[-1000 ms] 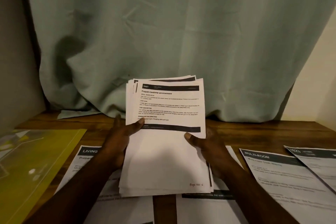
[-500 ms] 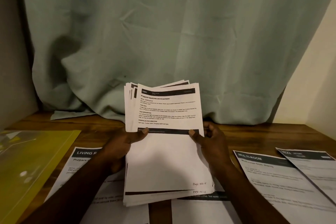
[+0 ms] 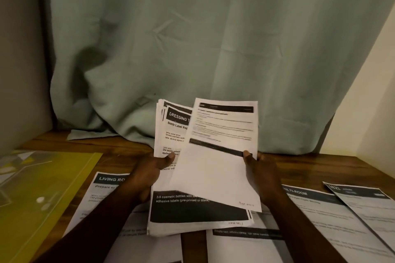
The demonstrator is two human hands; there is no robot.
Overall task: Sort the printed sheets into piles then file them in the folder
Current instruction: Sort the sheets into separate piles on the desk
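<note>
"Printed sheets, main stack: location?"

"Held above the table, left hand beneath, thumb clamped on its face. Top sheet (blurred, angled right) pinched at its edge by right hand fingers."

"Piles laid out?"

"LIVING ROOM sheet lower left; MULTI-ROOM sheet lower right; yellow folder far left, all flat on the table."

"Risks?"

"One: the stack is fanned at its upper corner; a loose left grip would likely spill it over the sorted piles. Two: a second sheet could cling to the top one and be misfiled. Three: headings are half covered, which invites a wrong pile."
</note>
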